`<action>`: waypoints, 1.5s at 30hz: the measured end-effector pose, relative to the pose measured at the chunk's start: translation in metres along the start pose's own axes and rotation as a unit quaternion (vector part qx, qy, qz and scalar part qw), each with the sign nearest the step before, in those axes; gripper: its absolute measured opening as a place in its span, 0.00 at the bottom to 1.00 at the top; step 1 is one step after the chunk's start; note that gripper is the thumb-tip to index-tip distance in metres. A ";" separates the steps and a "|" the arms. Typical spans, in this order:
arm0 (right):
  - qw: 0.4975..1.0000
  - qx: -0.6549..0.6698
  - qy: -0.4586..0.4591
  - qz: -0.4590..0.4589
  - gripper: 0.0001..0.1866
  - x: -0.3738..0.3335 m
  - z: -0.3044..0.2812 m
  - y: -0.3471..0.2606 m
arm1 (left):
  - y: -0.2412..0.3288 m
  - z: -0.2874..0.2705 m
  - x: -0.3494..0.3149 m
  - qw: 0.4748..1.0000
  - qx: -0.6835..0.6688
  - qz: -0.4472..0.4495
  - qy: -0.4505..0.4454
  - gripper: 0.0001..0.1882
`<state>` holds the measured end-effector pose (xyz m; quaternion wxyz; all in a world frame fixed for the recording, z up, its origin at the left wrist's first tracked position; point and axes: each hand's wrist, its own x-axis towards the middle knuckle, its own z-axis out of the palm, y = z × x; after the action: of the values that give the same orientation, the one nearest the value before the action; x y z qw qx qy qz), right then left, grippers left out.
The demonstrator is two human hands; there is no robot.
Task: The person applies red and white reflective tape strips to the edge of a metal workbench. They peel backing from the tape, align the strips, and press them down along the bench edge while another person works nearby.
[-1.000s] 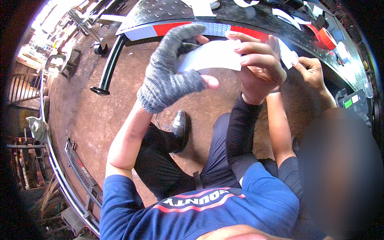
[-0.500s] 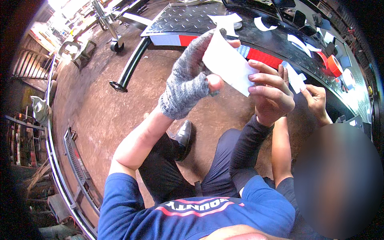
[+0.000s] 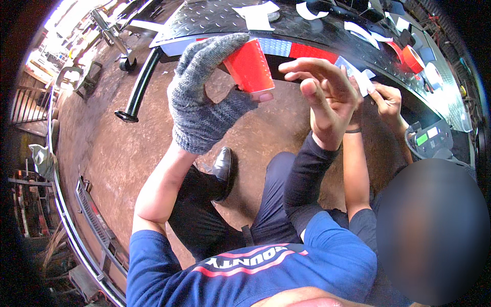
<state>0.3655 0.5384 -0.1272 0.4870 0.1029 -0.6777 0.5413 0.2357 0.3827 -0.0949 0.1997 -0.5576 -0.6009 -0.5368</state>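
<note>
My left hand (image 3: 197, 94), in a grey knitted fingerless glove, pinches a short piece of red reflective tape (image 3: 251, 67) between thumb and fingers. Its red face shows. Close to its right, my right hand (image 3: 330, 102) is open, fingers stretched out and apart, holding nothing. Behind both hands runs the front edge of a black diamond-plate deck, bearing a red band (image 3: 313, 52) and a silver band (image 3: 274, 47). At the right, a co-worker's hands (image 3: 387, 100) hold a whitish strip (image 3: 362, 79) against that edge.
On the deck (image 3: 197, 20) lie white backing-paper scraps (image 3: 258, 18), an orange-red tape roll (image 3: 412, 59) and a white roll (image 3: 433, 75). A black tubular leg (image 3: 138, 89) juts out at left. The co-worker's blurred head is close at right, beside a dark grey device (image 3: 432, 138).
My right hand has let go of the piece and opened. My left hand has moved left and turned the piece from its white side to its red side.
</note>
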 end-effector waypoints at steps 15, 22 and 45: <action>0.959 0.208 0.065 0.181 0.12 -0.017 0.011 -0.002 | 0.013 -0.008 -0.005 0.989 0.088 0.094 -0.074 0.30; 0.967 0.166 -0.009 0.193 0.11 -0.017 -0.015 -0.012 | 0.022 -0.013 -0.001 0.968 0.123 0.158 -0.153 0.27; 0.950 0.127 -0.135 0.253 0.12 -0.024 -0.031 0.003 | 0.023 -0.020 -0.008 0.930 0.220 0.236 -0.175 0.23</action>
<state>0.3931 0.5560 -0.1496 0.2209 0.0611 -0.6669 0.7090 0.2510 0.3575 -0.0853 0.3296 -0.7104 -0.5807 -0.2225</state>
